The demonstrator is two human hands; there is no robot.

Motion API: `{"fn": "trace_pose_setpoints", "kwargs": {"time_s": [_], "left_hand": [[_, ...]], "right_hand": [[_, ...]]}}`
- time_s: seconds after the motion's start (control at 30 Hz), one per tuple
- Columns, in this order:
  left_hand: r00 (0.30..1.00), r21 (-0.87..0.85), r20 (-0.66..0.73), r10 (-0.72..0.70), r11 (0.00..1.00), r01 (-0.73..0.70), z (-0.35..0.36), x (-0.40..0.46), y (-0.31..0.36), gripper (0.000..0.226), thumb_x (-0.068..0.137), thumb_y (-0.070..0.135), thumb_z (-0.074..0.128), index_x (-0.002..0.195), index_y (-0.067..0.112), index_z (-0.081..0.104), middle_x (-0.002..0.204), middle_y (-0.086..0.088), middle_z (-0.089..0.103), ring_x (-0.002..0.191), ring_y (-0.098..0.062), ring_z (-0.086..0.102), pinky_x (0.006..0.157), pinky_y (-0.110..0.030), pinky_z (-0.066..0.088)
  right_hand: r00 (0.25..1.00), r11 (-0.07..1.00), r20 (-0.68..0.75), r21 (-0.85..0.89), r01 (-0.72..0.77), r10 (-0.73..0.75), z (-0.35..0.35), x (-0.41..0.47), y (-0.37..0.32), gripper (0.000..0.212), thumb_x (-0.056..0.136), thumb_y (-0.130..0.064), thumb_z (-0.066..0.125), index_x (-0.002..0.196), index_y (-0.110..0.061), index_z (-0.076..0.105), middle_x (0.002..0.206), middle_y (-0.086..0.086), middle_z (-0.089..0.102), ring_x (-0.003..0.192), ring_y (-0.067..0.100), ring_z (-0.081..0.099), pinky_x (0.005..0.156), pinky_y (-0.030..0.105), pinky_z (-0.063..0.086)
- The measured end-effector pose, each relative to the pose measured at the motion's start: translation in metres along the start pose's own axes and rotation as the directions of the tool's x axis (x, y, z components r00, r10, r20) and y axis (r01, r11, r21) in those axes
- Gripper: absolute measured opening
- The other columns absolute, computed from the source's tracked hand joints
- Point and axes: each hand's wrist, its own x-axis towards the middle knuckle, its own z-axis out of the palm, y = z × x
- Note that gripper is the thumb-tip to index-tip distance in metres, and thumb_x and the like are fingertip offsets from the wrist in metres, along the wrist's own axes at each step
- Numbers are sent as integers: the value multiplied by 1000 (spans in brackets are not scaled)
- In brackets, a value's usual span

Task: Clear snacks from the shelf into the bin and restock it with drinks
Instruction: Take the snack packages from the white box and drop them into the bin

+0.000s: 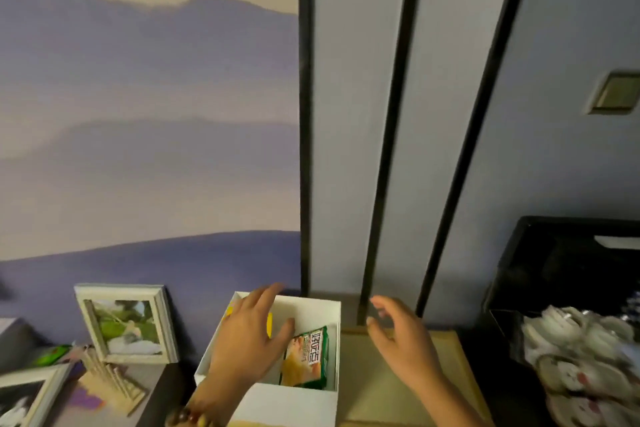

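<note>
A white open-topped bin stands low in the middle of the view. Inside it a green and orange snack packet stands on end, and a yellow packet shows behind my fingers. My left hand hovers over the bin's left half, fingers spread, holding nothing; a bead bracelet is on its wrist. My right hand is to the right of the bin above a tan surface, fingers curled apart and empty. No drinks are in view.
Two framed photos and a small wooden stand sit on a dark surface at the left. A black crate stands at the right, with a pile of pale wrapped items in front. Panelled wall rises behind.
</note>
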Motion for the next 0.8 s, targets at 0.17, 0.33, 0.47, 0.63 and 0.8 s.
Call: {"fn": "trace_pose_setpoints", "kwargs": {"time_s": [0.17, 0.33, 0.47, 0.63, 0.8], "left_hand": [[993, 65, 5, -116, 991, 116, 10, 20, -34, 54, 82, 45, 53, 133, 34, 36, 136, 7, 47, 119, -17, 47, 93, -37, 47], [978, 143, 27, -208, 969, 202, 29, 46, -49, 57, 81, 46, 53, 134, 35, 33, 139, 8, 44, 123, -17, 44, 95, -36, 45], [970, 189, 32, -243, 954, 233, 44, 64, -57, 58, 80, 46, 54, 133, 34, 35, 138, 9, 44, 122, -18, 45, 94, -37, 45], [956, 242, 97, -276, 938, 247, 63, 74, -77, 62, 78, 46, 50, 135, 36, 31, 142, 10, 41, 124, -18, 43, 96, -37, 43], [930, 282, 209, -303, 929, 239, 85, 82, -105, 64, 76, 45, 47, 136, 37, 28, 144, 11, 37, 129, -18, 38, 101, -35, 38]], "right_hand": [[992, 999, 120, 21, 27, -29, 35, 37, 0, 37, 88, -31, 55, 124, -27, 49, 116, -11, 55, 108, 7, 52, 82, 16, 41], [968, 998, 243, 13, 68, -69, 68, 68, 4, 37, 89, -33, 53, 126, -28, 46, 122, -8, 56, 109, 9, 54, 78, 15, 41], [932, 995, 353, -26, 95, -80, 94, 85, 11, 41, 88, -35, 54, 128, -32, 42, 129, -10, 53, 113, 9, 54, 80, 15, 44], [847, 977, 521, -109, 186, -103, 133, 94, 22, 52, 84, -39, 53, 132, -28, 37, 137, -7, 44, 123, 13, 45, 97, 28, 42], [751, 966, 660, -194, 171, 0, 165, 100, 27, 65, 84, -41, 52, 141, -24, 25, 149, 0, 29, 134, 19, 33, 107, 33, 32]]}}
